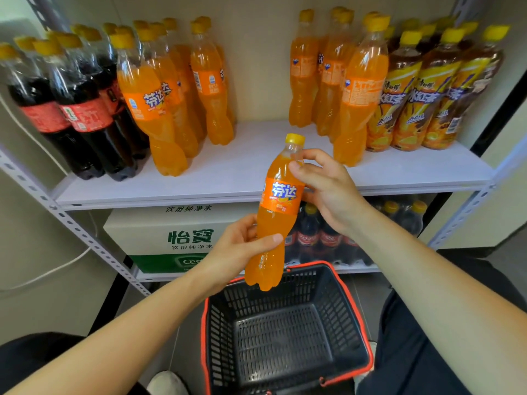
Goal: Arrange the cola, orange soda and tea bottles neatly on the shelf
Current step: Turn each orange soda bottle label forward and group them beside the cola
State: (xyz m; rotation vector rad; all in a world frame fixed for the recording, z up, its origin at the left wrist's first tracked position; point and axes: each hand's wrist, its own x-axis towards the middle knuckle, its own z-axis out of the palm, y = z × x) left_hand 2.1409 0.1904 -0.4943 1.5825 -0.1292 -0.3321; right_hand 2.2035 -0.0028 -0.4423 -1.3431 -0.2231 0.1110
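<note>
I am facing the shelf [256,172]; its gap between the left orange soda row [159,109] and the right orange soda row [339,81] is lying just beyond the held orange soda bottle [281,195]. I am holding it near-upright, left hand [236,249] gripping its lower body, right hand [328,189] pinching its neck.

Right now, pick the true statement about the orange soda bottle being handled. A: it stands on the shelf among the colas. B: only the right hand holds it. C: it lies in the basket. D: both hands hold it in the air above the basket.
D: the left hand grips the orange soda bottle low on its body and the right hand pinches its neck, over the black basket.
</note>
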